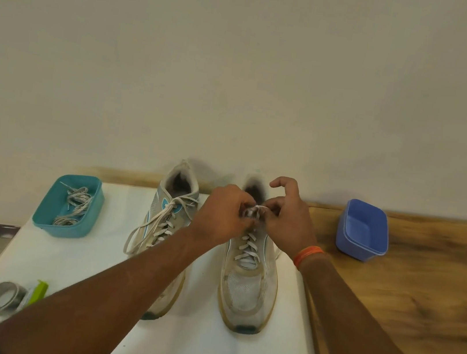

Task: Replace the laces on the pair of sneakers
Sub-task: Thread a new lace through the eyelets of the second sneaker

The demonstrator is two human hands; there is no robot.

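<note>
hands (254, 213) pinching right sneaker's lace (256, 210)

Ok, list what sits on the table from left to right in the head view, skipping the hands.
Tape roll → teal tub holding loose laces → left sneaker → right sneaker → blue tub.

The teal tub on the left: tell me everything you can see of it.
The teal tub is a rectangular container with rounded corners, plastic by the look of it, open-topped with no lid in view. It sits upright on the white surface, left of the left sneaker and apart from it. Inside lies a loose tangle of greyish-white laces. Neither hand touches it.
</note>
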